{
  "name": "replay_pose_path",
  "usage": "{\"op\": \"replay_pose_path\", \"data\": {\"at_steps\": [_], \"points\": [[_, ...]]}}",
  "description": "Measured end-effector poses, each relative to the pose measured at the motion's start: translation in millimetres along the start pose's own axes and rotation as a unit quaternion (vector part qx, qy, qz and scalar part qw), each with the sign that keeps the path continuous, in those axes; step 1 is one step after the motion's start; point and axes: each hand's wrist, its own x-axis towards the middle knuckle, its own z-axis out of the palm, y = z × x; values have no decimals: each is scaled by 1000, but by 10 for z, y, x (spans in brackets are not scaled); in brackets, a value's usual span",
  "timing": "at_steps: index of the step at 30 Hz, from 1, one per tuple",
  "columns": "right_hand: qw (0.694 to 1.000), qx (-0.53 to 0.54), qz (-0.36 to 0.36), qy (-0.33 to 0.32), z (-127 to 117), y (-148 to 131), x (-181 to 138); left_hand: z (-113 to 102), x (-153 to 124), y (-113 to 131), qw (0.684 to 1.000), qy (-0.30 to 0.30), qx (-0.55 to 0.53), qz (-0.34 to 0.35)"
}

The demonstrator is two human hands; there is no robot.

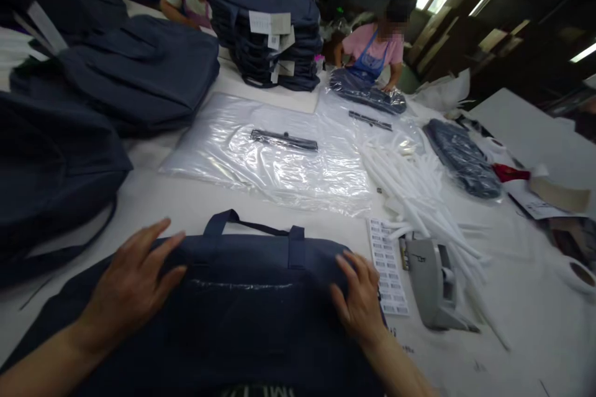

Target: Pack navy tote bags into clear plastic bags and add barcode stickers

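A dark navy bag (242, 316) with two short handles lies flat on the white table (186, 205) right in front of me. My left hand (133, 282) rests palm down on the bag's upper left corner, fingers spread. On the bag's upper right edge sits my right hand (358, 298), fingers bent and pressing the fabric. Neither hand grips anything.
A stack of clear plastic bags (274, 149) lies beyond the bag. Piles of navy bags (139, 68) stand at left and back (270, 31). A barcode label sheet (388, 263), grey tape dispenser (433, 279) and white tubes (419, 192) lie at right. Two people work at the far side.
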Motion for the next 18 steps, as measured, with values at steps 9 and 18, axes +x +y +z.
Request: {"op": "replay_pose_path", "data": {"at_steps": [9,18], "points": [[951,88,-48,-292,907,-513,614,1215,87,336,946,-297,-33,128],[897,120,228,-358,641,-112,1155,785,699,-352,884,-357,-93,-287]]}}
